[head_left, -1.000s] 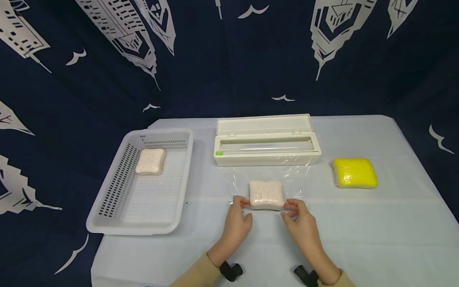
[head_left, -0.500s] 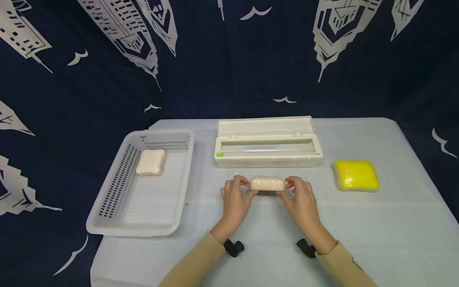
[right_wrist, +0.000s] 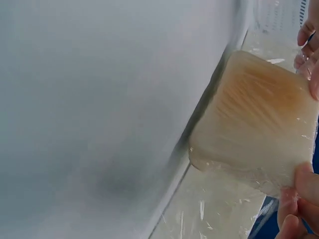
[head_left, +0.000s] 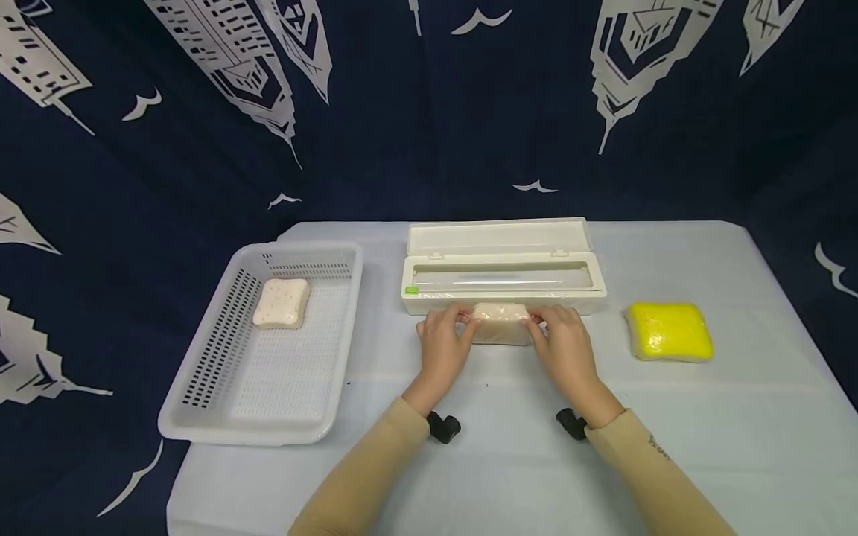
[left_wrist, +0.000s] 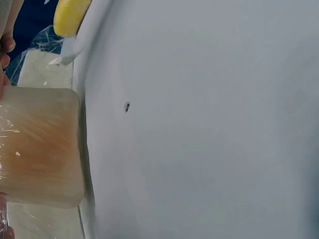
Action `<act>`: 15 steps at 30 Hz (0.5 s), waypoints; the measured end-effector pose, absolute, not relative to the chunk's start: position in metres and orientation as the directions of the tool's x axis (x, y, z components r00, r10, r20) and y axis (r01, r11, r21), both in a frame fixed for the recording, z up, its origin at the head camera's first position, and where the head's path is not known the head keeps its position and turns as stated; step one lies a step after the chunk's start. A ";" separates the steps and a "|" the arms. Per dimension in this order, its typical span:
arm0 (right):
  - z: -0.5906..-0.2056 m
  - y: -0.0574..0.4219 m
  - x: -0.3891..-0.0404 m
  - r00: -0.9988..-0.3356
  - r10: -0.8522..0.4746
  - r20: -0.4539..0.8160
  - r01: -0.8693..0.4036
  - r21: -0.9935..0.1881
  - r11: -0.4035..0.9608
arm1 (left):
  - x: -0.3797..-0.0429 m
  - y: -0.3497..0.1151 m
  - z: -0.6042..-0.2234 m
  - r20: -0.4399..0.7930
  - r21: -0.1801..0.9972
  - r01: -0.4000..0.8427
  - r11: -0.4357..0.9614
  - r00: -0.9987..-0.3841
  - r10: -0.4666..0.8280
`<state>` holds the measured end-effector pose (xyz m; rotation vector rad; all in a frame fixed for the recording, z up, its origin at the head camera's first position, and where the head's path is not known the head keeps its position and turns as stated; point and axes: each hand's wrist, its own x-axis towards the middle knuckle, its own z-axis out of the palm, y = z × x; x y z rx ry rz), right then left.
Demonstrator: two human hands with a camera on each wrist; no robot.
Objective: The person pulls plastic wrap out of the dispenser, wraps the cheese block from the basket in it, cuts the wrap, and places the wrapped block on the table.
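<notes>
While the left hand (head_left: 444, 350) and right hand (head_left: 567, 346) pinched its ends, a film-wrapped block (head_left: 501, 325) was held before the open dispenser (head_left: 499, 238), partly hiding its front. A basket (head_left: 281, 387) holding a pale block (head_left: 281, 303) sat left, a yellow block (head_left: 670, 331) right. The right sleeve (head_left: 637, 461) bore lettering too small to read.

Film-wrapped pale block (left_wrist: 42, 149), brownish mid-face, meets fingers (left_wrist: 8, 44) at left edge; yellow item (left_wrist: 70, 17) at top; dark speck (left_wrist: 127, 107) marks white cloth (left_wrist: 209, 124).
</notes>
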<state>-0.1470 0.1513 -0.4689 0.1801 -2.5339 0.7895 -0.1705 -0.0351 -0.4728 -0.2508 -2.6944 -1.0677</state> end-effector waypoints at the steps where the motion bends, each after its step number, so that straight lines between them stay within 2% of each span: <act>1: -0.469 0.152 -0.150 -0.879 0.013 0.476 -0.260 -0.503 0.824 | -0.173 -0.034 -0.473 0.275 0.652 0.241 0.719 -0.959 0.072; 15: -0.470 0.156 -0.166 -0.912 -0.001 0.409 -0.237 -0.527 0.816 | -0.191 -0.039 -0.482 0.221 0.718 0.223 0.659 -0.971 0.088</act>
